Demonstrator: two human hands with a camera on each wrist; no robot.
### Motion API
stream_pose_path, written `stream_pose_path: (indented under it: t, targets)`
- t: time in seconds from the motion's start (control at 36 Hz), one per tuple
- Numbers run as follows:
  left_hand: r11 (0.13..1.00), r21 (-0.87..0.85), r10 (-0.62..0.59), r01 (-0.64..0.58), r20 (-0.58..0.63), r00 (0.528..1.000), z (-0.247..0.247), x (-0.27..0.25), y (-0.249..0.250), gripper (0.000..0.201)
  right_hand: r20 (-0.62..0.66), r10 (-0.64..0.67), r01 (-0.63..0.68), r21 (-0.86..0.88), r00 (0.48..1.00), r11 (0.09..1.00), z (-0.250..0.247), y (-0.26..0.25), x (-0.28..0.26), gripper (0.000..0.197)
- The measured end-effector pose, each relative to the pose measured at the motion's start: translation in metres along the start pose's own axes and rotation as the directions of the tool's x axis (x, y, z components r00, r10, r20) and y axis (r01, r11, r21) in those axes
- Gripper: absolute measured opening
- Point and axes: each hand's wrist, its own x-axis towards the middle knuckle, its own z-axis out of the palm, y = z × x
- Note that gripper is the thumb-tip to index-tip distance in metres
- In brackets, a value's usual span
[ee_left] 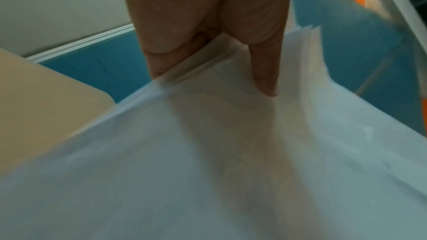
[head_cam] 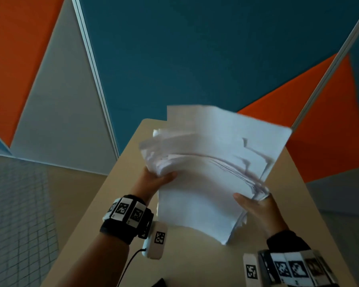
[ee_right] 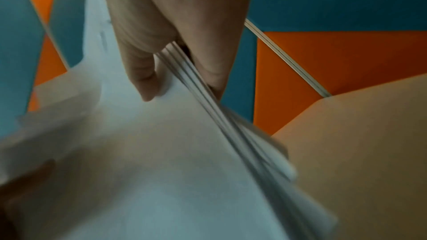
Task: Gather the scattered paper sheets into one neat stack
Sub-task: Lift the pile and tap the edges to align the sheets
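Paper: you hold a loose bundle of white paper sheets (head_cam: 205, 179) lifted above the beige bench (head_cam: 120, 204), edges fanned and uneven.
Left hand (head_cam: 153, 180): your grip is clamped on the bundle's left edge, thumb on top.
Right hand (head_cam: 255, 206): pinching the right edge, sheets splayed between thumb and fingers.
Blur: the far corners look curled, though motion blur makes that uncertain.
Doing it well: loosen both grips slightly, stand the bundle upright, tap its lower edge on the bench until edges align.

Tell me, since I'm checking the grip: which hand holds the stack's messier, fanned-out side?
The left hand: the paper stack splays into loose, crumpled edges there, while at the right hand the sheets lie closer together.
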Motion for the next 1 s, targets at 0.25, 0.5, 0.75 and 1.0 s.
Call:
stream_pose_path:
  t: [0.25, 0.5, 0.75, 1.0]
  targets:
    - [0.999, 0.005, 0.040, -0.040, -0.054, 0.998, 0.012, 0.002, 0.018, 0.025, -0.141, -0.074, 0.086, 0.080, 0.987, 0.993, 0.007, -0.014, -0.003, 0.024]
    - [0.990, 0.064, 0.127, -0.129, 0.032, 0.991, 0.008, 0.002, 0.016, 0.046, -0.012, -0.125, 0.126, 0.037, 0.992, 0.991, 0.000, -0.004, -0.003, 0.028]
    - [0.987, 0.070, 0.142, -0.142, 0.005, 0.990, 0.011, 0.001, 0.025, 0.053, -0.063, -0.144, 0.151, 0.126, 0.988, 0.980, 0.004, -0.007, -0.006, 0.028]
    - [0.987, -0.004, 0.162, -0.162, -0.003, 0.987, -0.008, 0.007, 0.021, 0.071, 0.077, -0.107, 0.096, 0.132, 0.991, 0.987, -0.008, 0.003, -0.005, 0.043]
